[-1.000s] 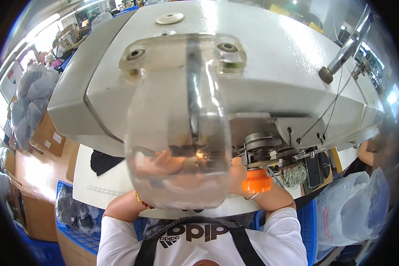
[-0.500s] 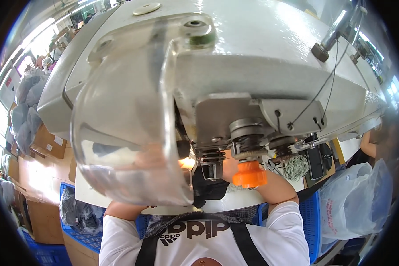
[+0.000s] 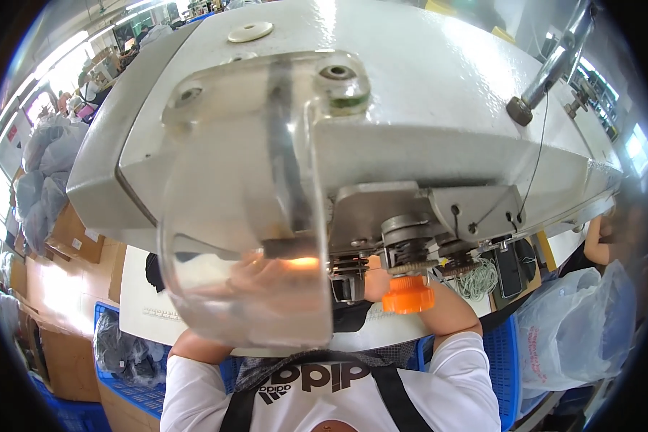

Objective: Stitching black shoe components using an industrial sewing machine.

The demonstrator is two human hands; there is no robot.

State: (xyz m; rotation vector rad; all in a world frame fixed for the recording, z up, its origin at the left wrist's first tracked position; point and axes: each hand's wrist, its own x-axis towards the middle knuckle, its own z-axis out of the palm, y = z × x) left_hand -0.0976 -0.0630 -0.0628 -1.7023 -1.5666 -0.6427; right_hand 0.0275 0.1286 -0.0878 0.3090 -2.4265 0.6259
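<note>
A white sewing machine head fills the upper view. Its clear plastic guard bulges over the needle area. Behind the guard, my left hand shows only as a blurred shape near a glowing lamp; its fingers cannot be made out. My right hand is mostly covered by the machine's metal parts and the orange knob, so its grip is hidden. Black fabric lies on the white table below the needle area, close to both hands.
Blue baskets stand on either side of me; the left basket holds dark, plastic-wrapped items. Pale cord and a phone lie at the right. A clear plastic bag bulges beyond them. Cardboard boxes line the left floor.
My view has shifted, so the machine sits lower in the picture. Less black fabric shows below the needle area, and a dark piece now appears left of the guard.
</note>
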